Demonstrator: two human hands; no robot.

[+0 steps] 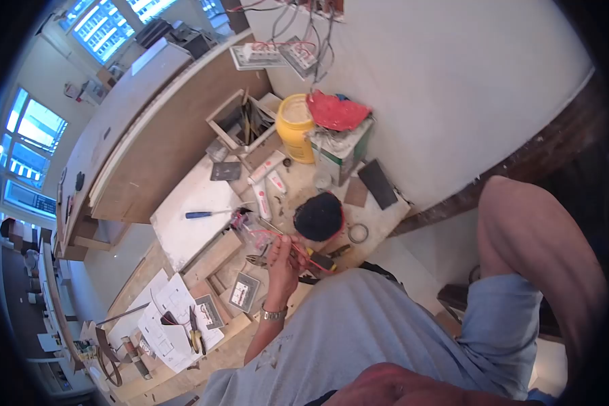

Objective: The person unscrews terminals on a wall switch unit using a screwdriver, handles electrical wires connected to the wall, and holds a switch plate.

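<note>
- Above the surface point(294, 189), the left grip point(283, 267) pinches red wire point(271, 232), seemingly to steady it.
- Right grip unseen; cannot tell.
- Pliers point(196, 333) lie near, likely for reach.

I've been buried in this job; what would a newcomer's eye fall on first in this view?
Probably the bright yellow plastic bucket near the wall, and the crumpled red sheet atop the squarish white-and-green container beside it. Next, perhaps, the round, dark, cap-like thing just beyond the left hand, and the white electrical plates dangling at the top.
</note>
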